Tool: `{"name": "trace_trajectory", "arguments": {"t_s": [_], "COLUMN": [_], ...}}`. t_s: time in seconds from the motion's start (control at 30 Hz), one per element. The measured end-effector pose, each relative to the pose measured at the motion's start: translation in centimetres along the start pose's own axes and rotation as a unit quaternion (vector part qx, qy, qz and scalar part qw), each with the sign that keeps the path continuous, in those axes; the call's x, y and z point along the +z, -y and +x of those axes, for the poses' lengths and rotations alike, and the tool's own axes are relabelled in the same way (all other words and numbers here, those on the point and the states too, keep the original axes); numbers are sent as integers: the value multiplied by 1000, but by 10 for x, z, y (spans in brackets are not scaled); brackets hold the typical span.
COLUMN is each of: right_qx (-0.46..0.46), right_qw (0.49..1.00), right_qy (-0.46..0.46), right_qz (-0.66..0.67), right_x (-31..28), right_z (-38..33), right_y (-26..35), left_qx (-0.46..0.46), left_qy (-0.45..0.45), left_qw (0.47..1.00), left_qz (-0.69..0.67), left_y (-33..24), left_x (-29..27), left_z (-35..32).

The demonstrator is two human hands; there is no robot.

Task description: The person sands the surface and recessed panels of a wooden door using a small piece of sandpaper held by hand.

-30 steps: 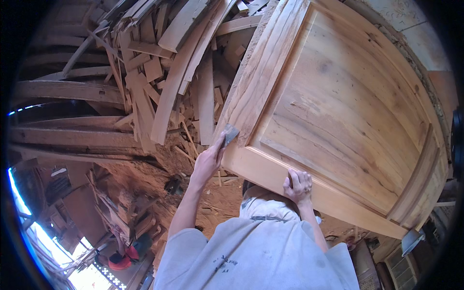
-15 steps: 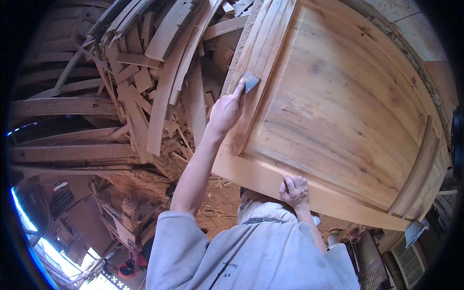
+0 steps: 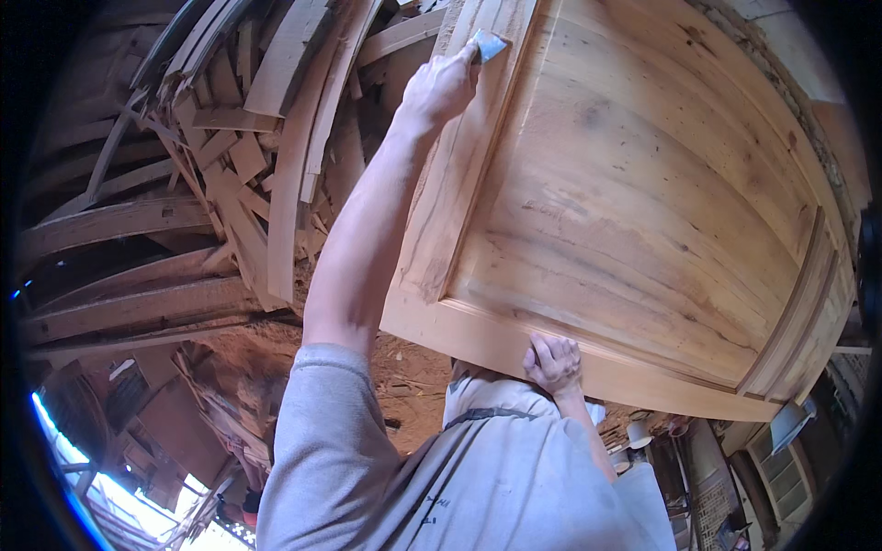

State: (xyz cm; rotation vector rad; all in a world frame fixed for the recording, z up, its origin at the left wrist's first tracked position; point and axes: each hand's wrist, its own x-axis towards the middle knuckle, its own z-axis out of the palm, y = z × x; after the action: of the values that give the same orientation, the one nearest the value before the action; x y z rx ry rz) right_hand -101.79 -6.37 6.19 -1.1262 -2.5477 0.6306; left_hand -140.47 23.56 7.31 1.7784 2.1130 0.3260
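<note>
A large panelled wooden door point(image 3: 634, 193) lies in front of me, with a raised frame around its wide panel. My left hand point(image 3: 441, 87), arm stretched far forward, grips a putty knife whose flat grey blade point(image 3: 491, 44) rests on the door's left stile point(image 3: 459, 170). The knife's handle is hidden in the fingers. My right hand point(image 3: 554, 363) is closed, fingers curled, and leans on the near rail point(image 3: 487, 336) at the door's edge. Whether anything is inside that hand is hidden.
Offcuts and long boards point(image 3: 303, 119) are heaped left of the door. Curved beams point(image 3: 119, 225) stack at the far left. Sawdust point(image 3: 413, 386) covers the ground below the near edge. A grey lamp-like shade point(image 3: 790, 424) sits by the door's near right corner.
My left hand has slid the putty knife forward along the stile, away from me. Less sawdust shows on the near stretch of the stile. My right hand stays on the near rail.
</note>
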Motion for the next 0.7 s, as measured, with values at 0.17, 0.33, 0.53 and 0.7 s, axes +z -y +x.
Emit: {"name": "trace_trajectory", "arguments": {"t_s": [0.17,0.33,0.53,0.7], "right_qx": [6,1,27,16], "right_qw": [1000,1000,999,999], "right_qy": [-5,-5,34,47], "right_qz": [0,-19,-6,-11], "right_x": [-3,2,7,6], "right_z": [4,-1,-16,-18], "right_y": [0,1,2,-2], "left_qx": [16,4,3,-14], "left_qy": [-3,-31,-25,-21], "left_qw": [1000,1000,1000,1000], "left_qz": [5,-4,-3,2], "left_y": [-4,-6,-20,-22], "left_x": [1,4,0,0], "left_z": [55,89,138,172]}}
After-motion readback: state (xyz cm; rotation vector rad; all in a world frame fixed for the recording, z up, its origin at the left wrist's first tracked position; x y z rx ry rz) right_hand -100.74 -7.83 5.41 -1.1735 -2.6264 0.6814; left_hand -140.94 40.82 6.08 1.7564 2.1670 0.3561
